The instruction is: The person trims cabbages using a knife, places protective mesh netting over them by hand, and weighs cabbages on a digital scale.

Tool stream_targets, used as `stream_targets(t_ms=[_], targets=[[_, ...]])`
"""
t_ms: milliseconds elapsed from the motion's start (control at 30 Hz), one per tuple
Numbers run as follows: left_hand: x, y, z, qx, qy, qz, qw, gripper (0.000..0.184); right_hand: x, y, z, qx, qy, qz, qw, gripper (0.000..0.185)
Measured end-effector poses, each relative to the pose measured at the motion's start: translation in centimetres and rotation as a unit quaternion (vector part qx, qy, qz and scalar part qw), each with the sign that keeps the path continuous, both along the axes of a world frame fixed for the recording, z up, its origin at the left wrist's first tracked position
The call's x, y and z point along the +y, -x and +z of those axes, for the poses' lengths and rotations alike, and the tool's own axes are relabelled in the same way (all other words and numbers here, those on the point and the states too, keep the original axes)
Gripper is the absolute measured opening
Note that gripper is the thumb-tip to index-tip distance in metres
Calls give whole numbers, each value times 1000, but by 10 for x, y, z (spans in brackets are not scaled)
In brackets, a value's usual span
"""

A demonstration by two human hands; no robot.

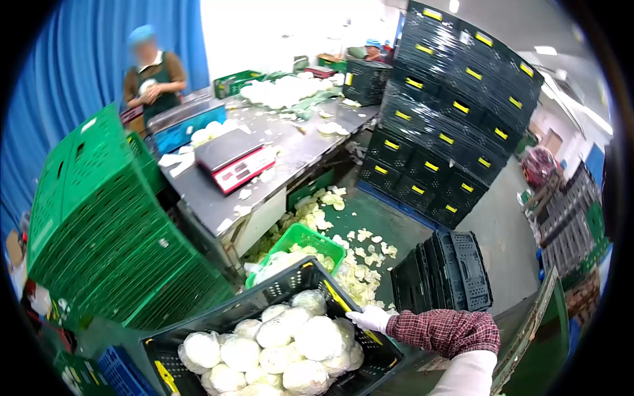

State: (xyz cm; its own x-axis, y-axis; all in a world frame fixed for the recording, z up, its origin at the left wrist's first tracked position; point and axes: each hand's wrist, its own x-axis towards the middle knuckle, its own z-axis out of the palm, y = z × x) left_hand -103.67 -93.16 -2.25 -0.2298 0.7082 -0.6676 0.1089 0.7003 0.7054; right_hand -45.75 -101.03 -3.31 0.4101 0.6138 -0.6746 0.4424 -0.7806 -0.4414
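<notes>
My right hand (pixel 371 318), in a white glove under a checked sleeve, is closed over the right rim of a black plastic crate (pixel 218 310), beside its yellow handle strip. Several wrapped pale cabbages (pixel 281 330) fill the crate, which sits low in front of me, tilted in the view. The fingertips are partly hidden by the rim. My left hand is out of view.
Beyond the crate, a green basket (pixel 316 241) holds leaves, with more leaves on the floor (pixel 360 274). A metal table (pixel 290 155) carries a scale (pixel 236 162). Green crates (pixel 125 231) stand left, black crates (pixel 442 257) right, wrapped crates (pixel 456 105) behind. A co-worker (pixel 155 82) stands across the table.
</notes>
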Motion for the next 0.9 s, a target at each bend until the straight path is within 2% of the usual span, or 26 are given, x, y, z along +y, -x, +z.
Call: stream_targets(t_ms=[67,100,200,233,267,300,367,433,467,500,567,667,733,767,833,900], targets=[[23,-49,5,8,-3,-51,999,20,-30,-37,2,6,-31,-39,999,52],[37,-71,5,7,-11,-82,997,20,-43,-57,-2,36,-7,-87,996,51],[70,-154,28,33,-44,-156,986,20,-96,-118,-47,60,-49,-171,982,50],[90,-156,4,-28,-29,-204,978,18,-110,-137,-55,66,-56,-205,975,51],[96,-189,22,-25,-46,-234,971,18,-123,-143,-35,43,-77,-236,968,47],[97,-222,44,-21,-65,-259,963,19,-135,-152,-22,95,-119,-298,942,39],[112,-270,60,22,-77,-320,944,32,-164,-178,-25,107,-152,-372,909,33],[118,-307,74,22,-89,-364,927,37,-198,-205,-32,101,-160,-419,888,34],[123,-319,76,14,-101,-393,914,42,-213,-214,-18,104,-173,-434,878,32],[129,-334,74,0,-111,-421,900,47,-216,-205,36,106,-191,-451,865,28],[148,-371,64,-4,-273,-431,860,20,-244,-216,66,145,-214,-493,831,24],[146,-429,141,-2,-230,-520,823,26,-273,-204,127,96,-250,-517,813,21],[142,-454,170,-23,-208,-549,809,29,-316,-220,129,111,-270,-528,797,18],[137,-463,180,-36,-216,-556,802,31,-337,-229,124,130,-283,-531,788,16],[136,-480,177,-116,-217,-561,790,32,-359,-216,135,56,-268,-494,825,27],[131,-497,180,-150,-216,-570,778,30,-354,-187,156,-19,-260,-549,794,26]])
